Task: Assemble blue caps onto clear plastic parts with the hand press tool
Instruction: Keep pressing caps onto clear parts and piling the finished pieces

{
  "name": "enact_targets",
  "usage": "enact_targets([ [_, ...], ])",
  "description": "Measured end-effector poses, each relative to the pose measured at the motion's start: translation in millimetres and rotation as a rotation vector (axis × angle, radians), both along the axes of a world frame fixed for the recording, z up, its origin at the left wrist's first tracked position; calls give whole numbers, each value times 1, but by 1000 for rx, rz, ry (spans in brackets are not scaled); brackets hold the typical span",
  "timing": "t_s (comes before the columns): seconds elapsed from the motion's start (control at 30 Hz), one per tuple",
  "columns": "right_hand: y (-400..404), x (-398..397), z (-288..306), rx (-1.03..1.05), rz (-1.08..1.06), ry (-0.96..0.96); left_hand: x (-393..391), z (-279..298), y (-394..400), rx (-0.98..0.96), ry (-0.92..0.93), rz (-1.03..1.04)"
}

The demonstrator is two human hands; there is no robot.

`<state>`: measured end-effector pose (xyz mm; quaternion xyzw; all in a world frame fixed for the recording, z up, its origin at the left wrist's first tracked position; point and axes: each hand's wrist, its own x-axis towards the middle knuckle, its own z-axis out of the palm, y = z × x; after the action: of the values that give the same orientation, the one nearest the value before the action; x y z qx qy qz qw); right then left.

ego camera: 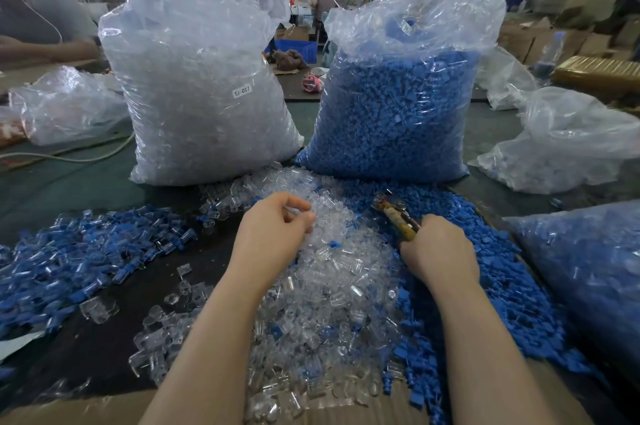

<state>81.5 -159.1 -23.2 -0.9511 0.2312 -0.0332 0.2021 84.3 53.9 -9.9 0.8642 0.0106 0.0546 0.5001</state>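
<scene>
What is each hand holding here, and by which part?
The right hand grips the hand press tool by its yellow handles, head pointing away. The left hand curls its fingertips into the pile of clear parts; whether it holds one cannot be told.

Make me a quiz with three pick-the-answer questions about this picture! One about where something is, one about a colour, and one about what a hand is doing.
1. Where is the bag with the SJ-017 label?
A. left of the blue bag
B. right of the blue bag
C. under the table

2. What colour are the caps in the right bag?
A. red
B. blue
C. green

3. What is the right hand doing?
A. resting flat
B. pointing
C. gripping the press tool

Answers: 1 A, the labelled clear bag stands left of the blue one. 2 B, that bag is full of blue. 3 C, fingers curl round the press tool.
</scene>
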Motion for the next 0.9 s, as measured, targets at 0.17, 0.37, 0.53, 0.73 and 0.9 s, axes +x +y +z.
enact_targets([
  [0.17,0,2,-1,23,32,-69,0,0,2,-87,27,-5],
  [0.37,2,1,1,151,95,-263,-1,6,0,-157,9,8],
  [0.53,7,-1,4,271,153,-384,-5,11,-11,-202,2,0],
  [0.73,18,0,9,410,238,-503,-9,17,-20,-298,4,-44],
  [0.9,25,0,11,589,349,-469,-11,17,-30,-335,-13,-96],
])
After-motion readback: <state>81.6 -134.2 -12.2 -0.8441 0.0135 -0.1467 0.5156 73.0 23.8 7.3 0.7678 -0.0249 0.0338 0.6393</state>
